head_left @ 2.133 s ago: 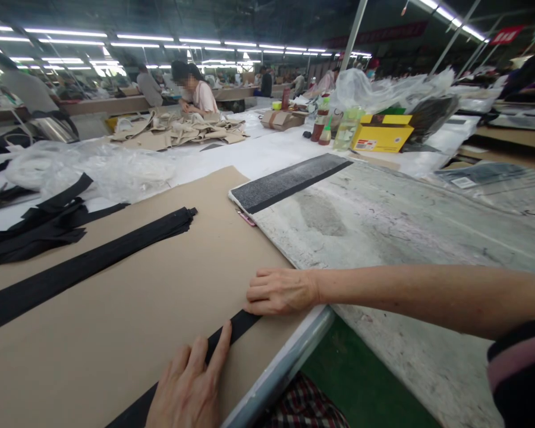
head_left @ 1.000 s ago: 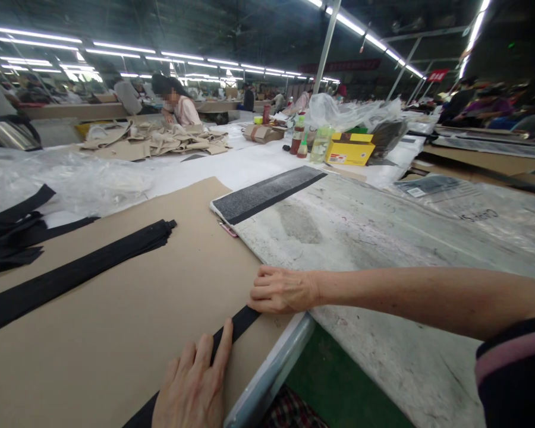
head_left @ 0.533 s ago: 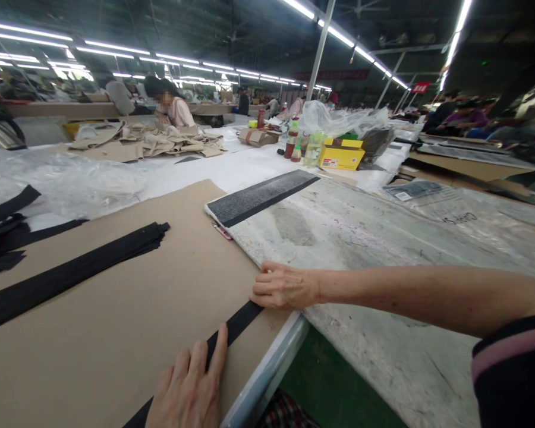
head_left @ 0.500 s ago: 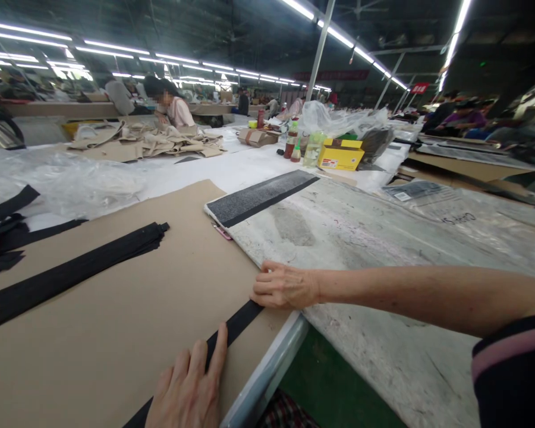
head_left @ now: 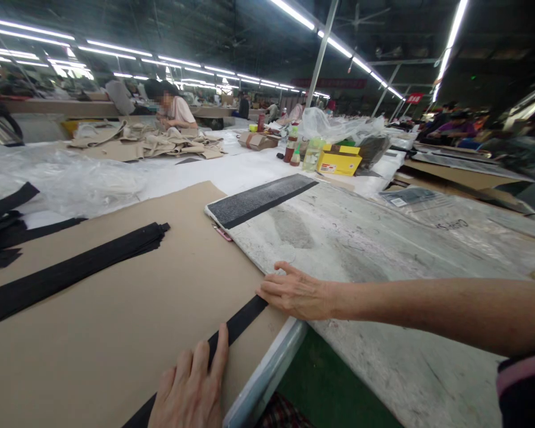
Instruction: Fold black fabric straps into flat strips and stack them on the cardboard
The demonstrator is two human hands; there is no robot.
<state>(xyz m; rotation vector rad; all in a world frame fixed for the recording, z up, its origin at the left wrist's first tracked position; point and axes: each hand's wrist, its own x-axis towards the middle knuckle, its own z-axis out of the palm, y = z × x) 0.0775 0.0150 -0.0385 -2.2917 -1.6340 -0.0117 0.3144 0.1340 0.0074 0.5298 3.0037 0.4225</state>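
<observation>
Counted 1 long blk strip [head_left: 245,321] under L hand [head_left: 189,386], part-spread, & R hand [head_left: 294,292], curled; couldn't tell if pinching. Couldn't count stacked blk strips [head_left: 80,268], cut off L.

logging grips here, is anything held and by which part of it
The right hand covers the far end of a flat black fabric-like strip; whether it grips is hidden. The left hand lies over the strip's nearer part.
</observation>
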